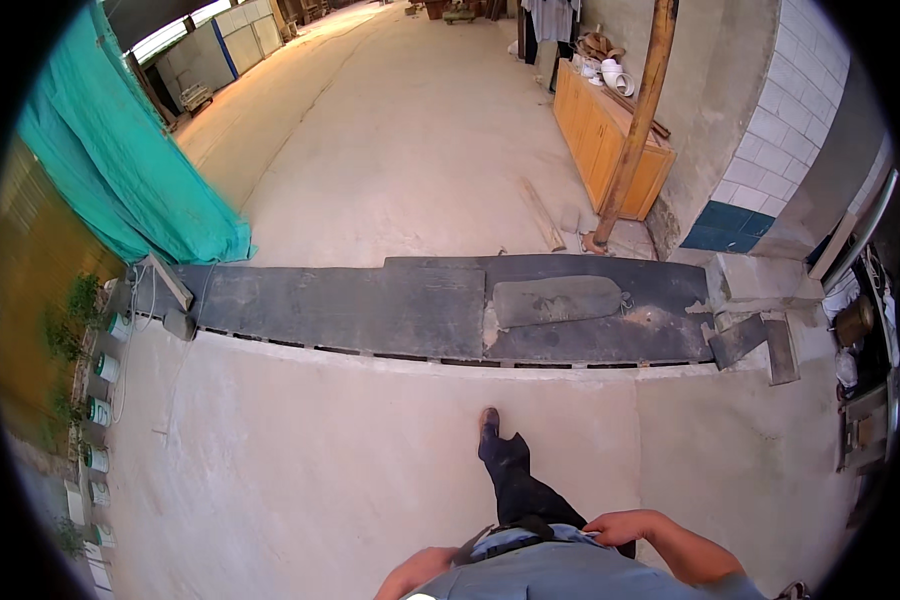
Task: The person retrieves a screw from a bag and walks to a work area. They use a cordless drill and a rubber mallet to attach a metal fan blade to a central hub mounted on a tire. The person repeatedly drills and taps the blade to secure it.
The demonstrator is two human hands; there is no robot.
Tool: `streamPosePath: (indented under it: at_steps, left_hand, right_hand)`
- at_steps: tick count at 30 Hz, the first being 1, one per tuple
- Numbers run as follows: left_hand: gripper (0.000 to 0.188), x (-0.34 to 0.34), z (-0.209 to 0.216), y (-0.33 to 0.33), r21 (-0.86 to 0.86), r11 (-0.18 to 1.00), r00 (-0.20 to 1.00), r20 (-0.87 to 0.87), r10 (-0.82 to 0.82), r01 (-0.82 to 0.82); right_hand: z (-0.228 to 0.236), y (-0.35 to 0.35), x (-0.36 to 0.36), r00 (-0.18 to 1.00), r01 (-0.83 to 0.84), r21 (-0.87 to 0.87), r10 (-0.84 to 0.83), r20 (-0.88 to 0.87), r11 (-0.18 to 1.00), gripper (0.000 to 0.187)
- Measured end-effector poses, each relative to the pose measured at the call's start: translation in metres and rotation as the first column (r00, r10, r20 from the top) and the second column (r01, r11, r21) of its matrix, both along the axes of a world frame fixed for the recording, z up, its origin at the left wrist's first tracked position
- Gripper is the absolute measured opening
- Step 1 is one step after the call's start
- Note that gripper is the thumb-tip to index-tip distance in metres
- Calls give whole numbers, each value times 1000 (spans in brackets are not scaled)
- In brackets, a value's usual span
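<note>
My right hand (615, 525) is at the right side of my waist, its fingers curled against the hem of my blue-grey shirt (570, 575). A small whitish edge shows at the fingertips; what it belongs to I cannot make out. On the other side, my left hand (432, 562) is close to my waist beside a dark strap (475, 543), and its fingers are hidden. One leg in dark trousers (520, 485) reaches forward, ending in a brown shoe (489, 420) on the pale concrete floor (320, 450).
Dark mats (350, 305) lie across a slotted drain ahead, with a grey slab-like piece (558, 300) on top. A wooden pole (635, 130) stands before a wooden cabinet (610, 130). Green sheeting (120, 150) hangs left, above potted plants (98, 412). Stone blocks (765, 282) sit right.
</note>
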State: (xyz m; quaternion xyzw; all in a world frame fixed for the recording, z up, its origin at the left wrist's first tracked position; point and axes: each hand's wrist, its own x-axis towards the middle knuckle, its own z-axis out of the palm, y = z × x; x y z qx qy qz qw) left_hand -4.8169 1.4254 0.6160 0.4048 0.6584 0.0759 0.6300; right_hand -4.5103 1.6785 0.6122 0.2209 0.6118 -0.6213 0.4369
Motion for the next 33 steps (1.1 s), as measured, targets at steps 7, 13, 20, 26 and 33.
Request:
streamPosePath:
  at_steps: [7, 13, 20, 26, 33]
  left_hand:
    - [48, -215, 31, 174, -81, 963, 966, -12, 257, -257]
    - [47, -398, 3, 347, -2, 982, 982, 7, 188, -188]
    - [46, -656, -83, 584, 114, 984, 987, 62, -147, 140]
    - [31, -841, -55, 780, 230, 949, 975, 10, -221, 213]
    - [48, -1098, -90, 1070, 249, 910, 916, -143, 374, -333]
  right_hand:
    - [-35, 201, -271, 997, -70, -199, 76, 21, 977, 38]
    - [-63, 360, -409, 992, 26, -169, -4, 128, 985, 48]
    - [-87, 549, -611, 966, 231, -31, -226, 124, 972, 45]
    - [-8, 724, -776, 881, 472, -98, -471, 32, 876, 48]
    - [-104, 945, -866, 128, 976, 187, -988, -87, 110, 20]
